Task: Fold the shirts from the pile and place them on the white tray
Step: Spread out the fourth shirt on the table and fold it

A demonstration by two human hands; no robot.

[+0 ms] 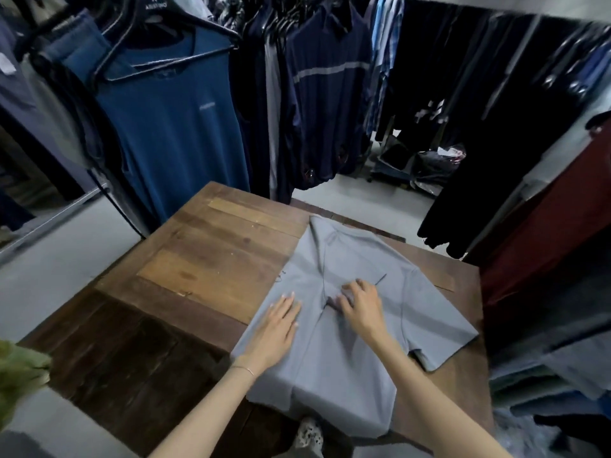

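Okay, grey shirt (330, 375) lies spread on the right half of the wooden table (205, 259), its near end at the table's near edge, one short sleeve sticking out toward the right. A crease runs lengthwise up the middle of the fabric. Left hand (277, 328) rests flat on the shirt's left part, fingers straight and slightly spread, gripping nothing; thin bracelet (243, 369) on that wrist. Right hand (360, 305) is at the shirt's centre, just beside the left hand, fingers curled and pinching a small bunch of the cloth at the crease (fabric puckers under the fingertips). Green cloth (20, 368) pokes in at the left edge, off the table. Behind the table hang a blue T-shirt (172, 127) on a black hanger and racks of dark garments.
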